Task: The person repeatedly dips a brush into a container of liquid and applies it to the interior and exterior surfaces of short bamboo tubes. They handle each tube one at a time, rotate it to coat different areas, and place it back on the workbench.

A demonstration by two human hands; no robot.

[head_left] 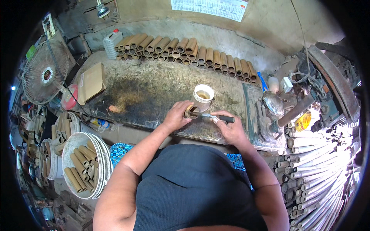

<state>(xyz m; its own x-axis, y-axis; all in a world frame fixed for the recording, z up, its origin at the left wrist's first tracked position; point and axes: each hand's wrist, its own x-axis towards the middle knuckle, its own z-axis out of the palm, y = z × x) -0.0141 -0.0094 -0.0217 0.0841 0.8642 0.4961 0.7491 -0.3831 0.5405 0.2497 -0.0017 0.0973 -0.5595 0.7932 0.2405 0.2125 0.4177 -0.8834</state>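
My left hand (179,116) is closed round a short bamboo tube (191,112), its open end turned toward my right. In my right hand (230,127) is a knife (224,118) with a black handle, its metal part pointing left to the tube's mouth. The tip is at or just inside the opening; how deep it goes I cannot tell. Just beyond both hands stands a small clear plastic tub (203,96) with a white rim and brownish contents.
Bamboo tubes (169,46) are stacked along the back of the worn workbench (127,82). A brown envelope (91,82) and a fan (47,75) are at left. White buckets of cut tubes (106,165) stand lower left. At right are a vise-like metal tool (287,117) and long bamboo poles (320,169).
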